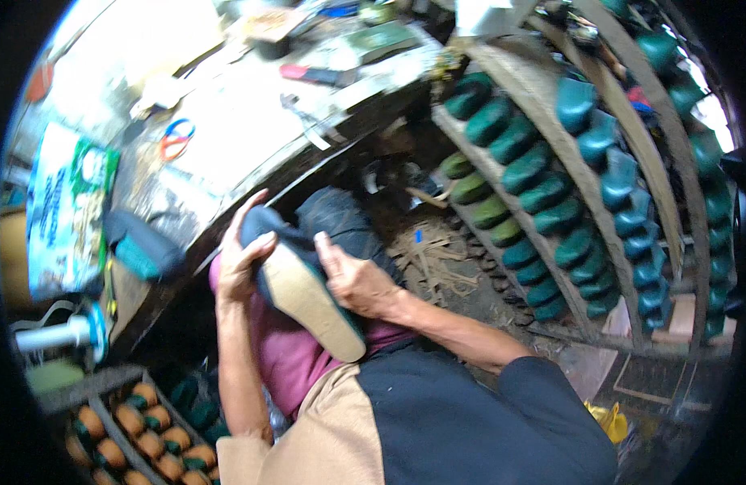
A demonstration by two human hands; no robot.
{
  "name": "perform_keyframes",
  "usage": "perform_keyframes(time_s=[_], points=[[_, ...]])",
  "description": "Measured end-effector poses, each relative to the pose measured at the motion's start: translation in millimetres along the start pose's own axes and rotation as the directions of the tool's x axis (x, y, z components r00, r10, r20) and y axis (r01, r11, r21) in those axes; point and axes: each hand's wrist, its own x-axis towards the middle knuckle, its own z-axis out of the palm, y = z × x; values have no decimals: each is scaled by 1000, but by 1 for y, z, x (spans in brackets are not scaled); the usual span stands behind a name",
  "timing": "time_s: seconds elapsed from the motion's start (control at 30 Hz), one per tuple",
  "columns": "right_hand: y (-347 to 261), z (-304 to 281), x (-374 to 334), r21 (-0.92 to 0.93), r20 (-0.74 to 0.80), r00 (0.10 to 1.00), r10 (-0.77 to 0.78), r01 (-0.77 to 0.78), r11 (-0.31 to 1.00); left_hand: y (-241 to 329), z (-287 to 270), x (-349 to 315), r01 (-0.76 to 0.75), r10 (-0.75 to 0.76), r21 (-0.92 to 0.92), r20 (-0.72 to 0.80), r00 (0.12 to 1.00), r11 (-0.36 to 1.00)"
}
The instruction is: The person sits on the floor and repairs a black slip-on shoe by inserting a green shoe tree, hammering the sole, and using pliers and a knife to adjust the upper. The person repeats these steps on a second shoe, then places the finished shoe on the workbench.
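Observation:
A dark blue shoe (298,284) lies tilted over my lap, its tan, flat bottom facing up. My left hand (241,255) is wrapped around its upper-left end, with the thumb lying on the tan face. At the shoe's right edge, my right hand (358,281) is closed against the side. One of its fingers points up along the edge, and the others are curled and partly hidden. A second dark shoe (144,244) with a green part rests on the bench to the left.
The cluttered workbench (227,153) ahead bears a red-handled knife (318,75), blue and red rings (177,140) and a printed bag (68,212). Racks of green shoe lasts (528,171) stand on the right. Scraps (440,263) litter the floor. Orange-and-green lasts (130,420) fill a lower-left rack.

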Motion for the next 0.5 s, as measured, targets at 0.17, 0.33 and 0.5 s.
perform_keyframes(time_s=[0.17,0.33,0.5], points=[[0,13,13,139,-110,993,50,-34,990,17,-1,4,-11,12,-51,23,1000,999],[-3,13,7,22,-117,993,27,-25,999,-2,9,-14,-23,21,-50,-44,999,998],[-2,-8,0,0,6,998,-58,58,998,-23,9,-18,-105,105,6,-121,987,994]])
